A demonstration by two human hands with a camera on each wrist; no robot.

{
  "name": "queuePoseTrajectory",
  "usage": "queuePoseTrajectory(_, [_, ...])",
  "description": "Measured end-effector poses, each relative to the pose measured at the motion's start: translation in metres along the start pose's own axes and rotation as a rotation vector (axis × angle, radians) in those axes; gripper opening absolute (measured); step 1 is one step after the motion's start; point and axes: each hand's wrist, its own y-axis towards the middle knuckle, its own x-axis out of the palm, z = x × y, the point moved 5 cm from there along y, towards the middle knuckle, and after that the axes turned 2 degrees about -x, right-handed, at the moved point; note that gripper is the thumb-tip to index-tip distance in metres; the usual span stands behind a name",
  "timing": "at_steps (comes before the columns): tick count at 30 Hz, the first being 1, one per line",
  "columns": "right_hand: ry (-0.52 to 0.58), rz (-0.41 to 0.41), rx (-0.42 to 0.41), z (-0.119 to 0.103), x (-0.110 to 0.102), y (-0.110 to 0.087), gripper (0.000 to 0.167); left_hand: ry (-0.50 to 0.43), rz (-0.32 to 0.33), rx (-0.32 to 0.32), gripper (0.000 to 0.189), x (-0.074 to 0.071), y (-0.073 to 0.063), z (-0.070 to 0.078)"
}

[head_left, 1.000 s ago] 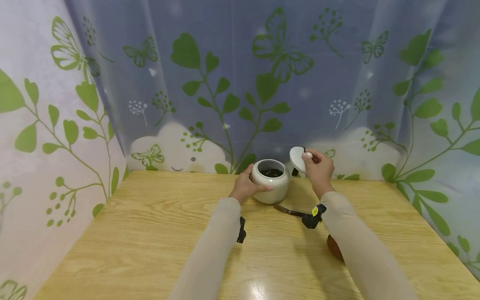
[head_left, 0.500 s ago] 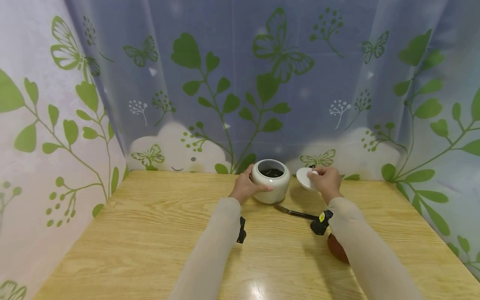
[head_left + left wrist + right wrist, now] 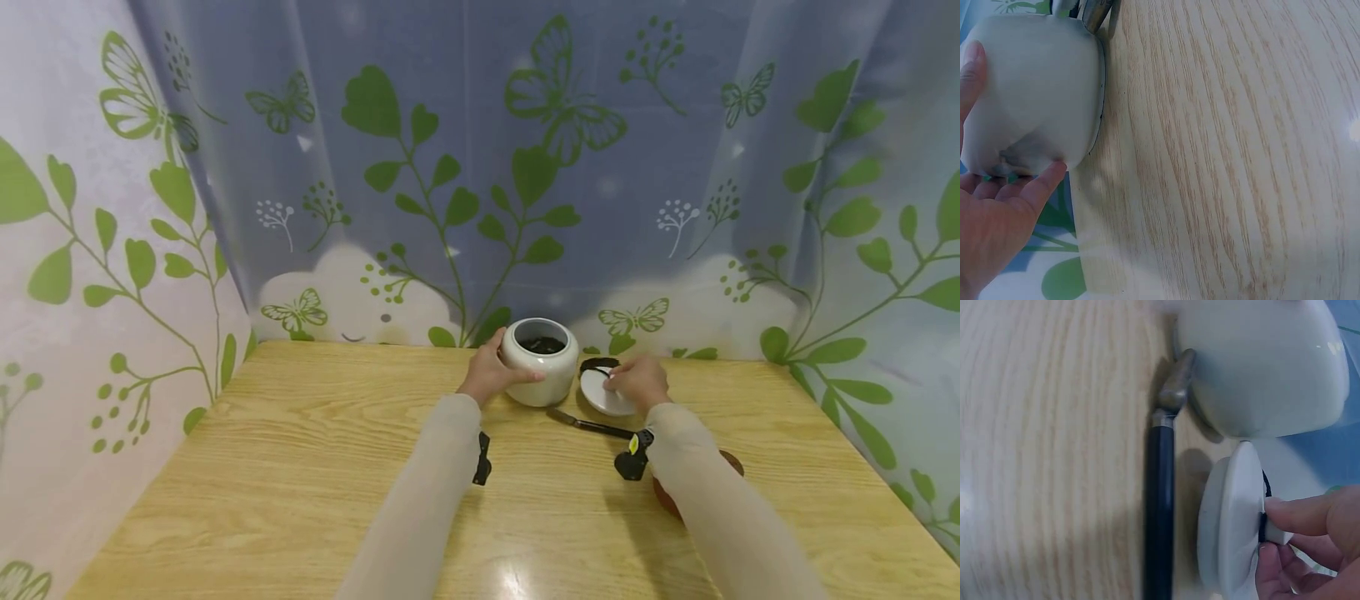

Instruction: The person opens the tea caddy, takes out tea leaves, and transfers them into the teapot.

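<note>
A white ceramic jar [image 3: 551,379] stands upright near the table's back edge, dark loose contents [image 3: 542,344] showing through its mouth. My left hand [image 3: 491,372] grips its left side, thumb across the front and fingers around the back. To the right of the jar, my right hand [image 3: 641,382] pinches the knob of the white lid [image 3: 1241,519]. The lid is slightly tilted, low over the table; whether it touches the wood is unclear. A dark cord [image 3: 598,364] is at the knob. A black-handled utensil [image 3: 1160,487] with a metal head lies in front, its tip at the jar's base.
A reddish-brown round object [image 3: 663,498] is partly hidden under my right forearm. Behind the wooden table [image 3: 337,467] hangs a patterned curtain [image 3: 465,167], close to the jar. Each wrist carries a black camera mount [image 3: 482,460].
My right hand has brought the lid down from beside the jar's rim to near the table on the jar's right. The left hand and jar have stayed in place.
</note>
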Motion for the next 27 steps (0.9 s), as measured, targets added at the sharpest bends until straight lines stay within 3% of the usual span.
queuePoseTrajectory(10, [-0.065,0.017,-0.009,0.005,0.012,0.002,0.029,-0.026,-0.005,-0.009,0.109,0.0,-0.001,0.0])
queuePoseTrajectory(27, [0.014,-0.005,0.007,0.007,0.015,0.0,0.033,-0.03,-0.005,-0.008,0.11,0.0,-0.001,0.0])
